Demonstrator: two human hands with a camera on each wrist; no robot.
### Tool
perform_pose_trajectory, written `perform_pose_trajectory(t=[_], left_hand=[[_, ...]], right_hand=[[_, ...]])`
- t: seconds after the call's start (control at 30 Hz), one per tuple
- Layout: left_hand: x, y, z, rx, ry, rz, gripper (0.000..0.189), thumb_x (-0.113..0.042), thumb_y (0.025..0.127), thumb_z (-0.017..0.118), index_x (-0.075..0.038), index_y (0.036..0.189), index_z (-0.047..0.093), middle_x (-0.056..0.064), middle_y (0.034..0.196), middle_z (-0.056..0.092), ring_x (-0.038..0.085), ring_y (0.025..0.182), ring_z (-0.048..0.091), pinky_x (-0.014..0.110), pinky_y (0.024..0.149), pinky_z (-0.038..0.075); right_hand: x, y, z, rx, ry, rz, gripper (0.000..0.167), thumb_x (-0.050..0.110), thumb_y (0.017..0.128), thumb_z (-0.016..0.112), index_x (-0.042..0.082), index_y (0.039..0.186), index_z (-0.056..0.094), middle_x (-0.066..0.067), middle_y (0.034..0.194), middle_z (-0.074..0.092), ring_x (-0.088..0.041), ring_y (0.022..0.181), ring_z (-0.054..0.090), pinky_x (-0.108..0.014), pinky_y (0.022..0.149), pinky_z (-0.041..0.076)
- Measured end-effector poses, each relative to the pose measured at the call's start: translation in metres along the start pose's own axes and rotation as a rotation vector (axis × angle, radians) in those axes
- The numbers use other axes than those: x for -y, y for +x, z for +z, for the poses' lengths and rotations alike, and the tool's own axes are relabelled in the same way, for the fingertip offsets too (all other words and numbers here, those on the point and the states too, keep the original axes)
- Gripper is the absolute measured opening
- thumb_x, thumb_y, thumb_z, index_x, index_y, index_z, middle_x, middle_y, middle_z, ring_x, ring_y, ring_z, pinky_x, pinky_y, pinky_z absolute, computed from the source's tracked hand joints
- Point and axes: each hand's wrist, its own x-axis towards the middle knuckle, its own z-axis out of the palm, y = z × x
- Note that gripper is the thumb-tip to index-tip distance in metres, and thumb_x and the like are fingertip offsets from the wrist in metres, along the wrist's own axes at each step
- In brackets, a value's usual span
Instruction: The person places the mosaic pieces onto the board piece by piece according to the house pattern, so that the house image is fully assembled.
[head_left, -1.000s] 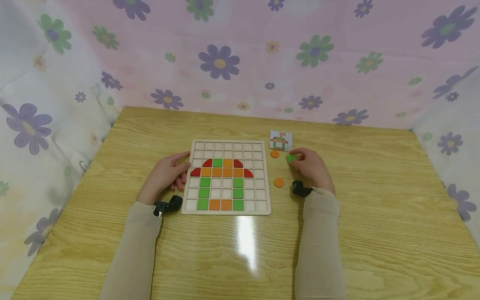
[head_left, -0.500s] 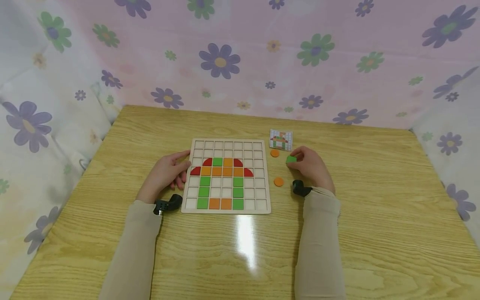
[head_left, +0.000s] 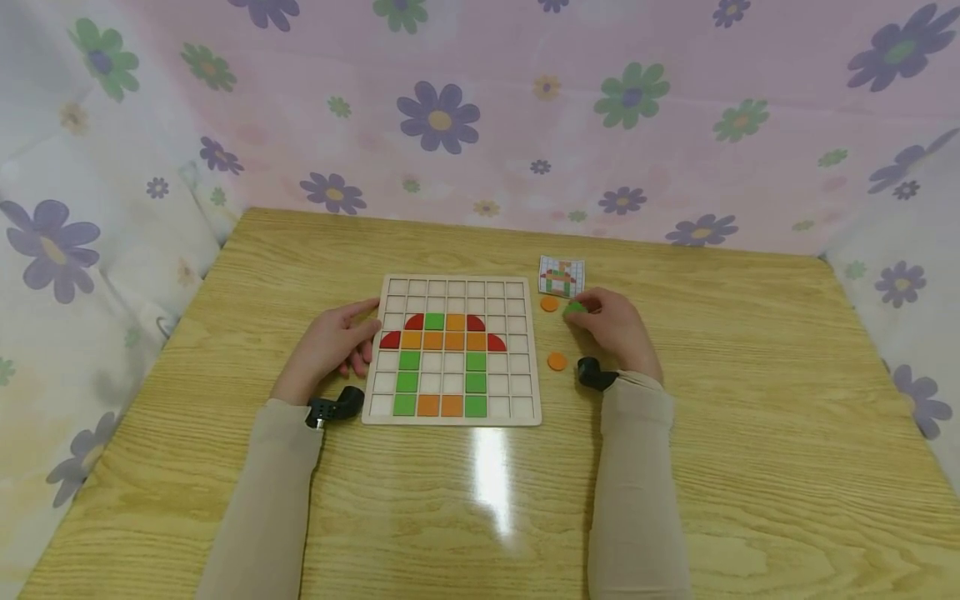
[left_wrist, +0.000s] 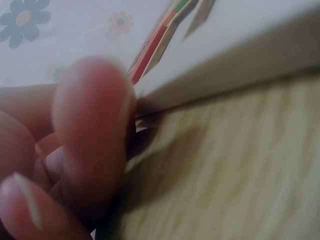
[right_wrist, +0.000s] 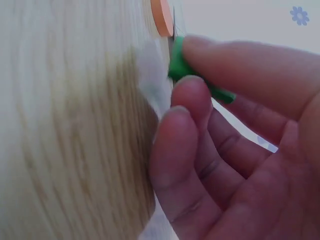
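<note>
My right hand (head_left: 611,323) pinches a green tile (right_wrist: 177,62) between thumb and fingers, just right of the board. In the head view the tile lies close to an orange disc (head_left: 550,304). My left hand (head_left: 327,346) rests at the left side of the wooden grid board (head_left: 517,414), its thumb and forefinger touching the edge. The left wrist view shows a fingertip (left_wrist: 92,107) against the board's side wall. Green and orange square tiles (head_left: 432,340) and red quarter-round tiles (head_left: 497,342) fill part of the grid, laid out in an arch-like pattern.
A small printed card (head_left: 562,276) with a coloured grid pattern lies behind the right hand. Another orange disc (head_left: 557,361) sits right of the board. The wooden table (head_left: 420,508) ends at a flowered curtain (head_left: 517,100) at the back.
My right hand has shifted slightly left and away from me with the green tile, toward the far orange disc and the card. The left hand keeps its place at the board.
</note>
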Motion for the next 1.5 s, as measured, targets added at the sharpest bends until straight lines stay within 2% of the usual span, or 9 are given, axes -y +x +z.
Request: perform_pose_trajectory(t=[0.1, 0.27, 0.43, 0.63, 0.93, 1.3, 1.5], left_hand=[[0.0, 0.001, 0.0, 0.0, 0.007, -0.003, 0.051, -0.042, 0.089, 0.05, -0.032, 0.137, 0.035, 0.015, 0.066, 0.059, 0.029, 0.05, 0.058, 0.034, 0.041, 0.044], [-0.001, 0.002, -0.001, -0.004, 0.027, -0.004, 0.051, -0.043, 0.09, 0.049, -0.033, 0.137, 0.034, 0.014, 0.065, 0.059, 0.028, 0.05, 0.059, 0.034, 0.041, 0.044], [-0.001, 0.003, -0.003, -0.01, 0.022, 0.001, 0.05, -0.041, 0.09, 0.049, -0.031, 0.137, 0.034, 0.015, 0.065, 0.058, 0.029, 0.049, 0.058, 0.034, 0.04, 0.044], [0.0, 0.003, -0.005, -0.009, 0.029, 0.001, 0.051, -0.042, 0.09, 0.049, -0.031, 0.138, 0.034, 0.014, 0.065, 0.059, 0.029, 0.049, 0.058, 0.034, 0.04, 0.044], [0.001, 0.0, -0.009, -0.011, 0.01, -0.015, 0.051, -0.044, 0.09, 0.049, -0.032, 0.138, 0.034, 0.015, 0.066, 0.058, 0.029, 0.05, 0.058, 0.034, 0.04, 0.044], [0.003, 0.0, -0.005, -0.014, 0.003, -0.015, 0.05, -0.043, 0.09, 0.049, -0.032, 0.137, 0.035, 0.015, 0.065, 0.058, 0.03, 0.049, 0.058, 0.034, 0.04, 0.043], [0.003, 0.002, 0.0, -0.011, -0.028, -0.022, 0.05, -0.044, 0.089, 0.05, -0.034, 0.135, 0.037, 0.015, 0.065, 0.058, 0.03, 0.05, 0.058, 0.034, 0.04, 0.043]], right_hand=[[0.003, 0.001, 0.002, -0.001, 0.033, 0.021, 0.035, 0.031, 0.089, 0.055, 0.01, 0.117, 0.054, -0.009, 0.109, 0.055, -0.024, 0.092, 0.051, -0.038, 0.082, 0.04], [0.011, 0.001, 0.006, -0.015, 0.101, 0.03, 0.032, 0.037, 0.091, 0.05, 0.014, 0.111, 0.056, -0.009, 0.09, 0.057, -0.023, 0.075, 0.052, -0.032, 0.068, 0.039], [0.024, 0.002, 0.012, -0.003, 0.06, -0.017, 0.032, 0.039, 0.091, 0.047, 0.014, 0.108, 0.057, -0.01, 0.08, 0.057, -0.021, 0.07, 0.05, -0.031, 0.066, 0.037], [0.041, 0.002, 0.017, 0.028, -0.011, -0.087, 0.032, 0.034, 0.091, 0.051, 0.013, 0.113, 0.055, -0.009, 0.082, 0.059, -0.02, 0.07, 0.054, -0.033, 0.074, 0.037], [0.064, 0.006, 0.034, 0.059, -0.068, -0.207, 0.025, 0.028, 0.09, 0.054, 0.013, 0.11, 0.058, -0.005, 0.085, 0.058, -0.02, 0.065, 0.056, -0.032, 0.067, 0.042], [0.079, 0.009, 0.049, 0.091, -0.067, -0.218, 0.022, 0.032, 0.09, 0.054, 0.02, 0.107, 0.06, 0.0, 0.09, 0.059, -0.017, 0.069, 0.054, -0.032, 0.069, 0.043], [0.083, 0.016, 0.056, 0.111, -0.061, -0.258, 0.027, 0.03, 0.089, 0.055, 0.019, 0.114, 0.06, 0.0, 0.097, 0.057, -0.015, 0.065, 0.057, -0.031, 0.069, 0.045]])
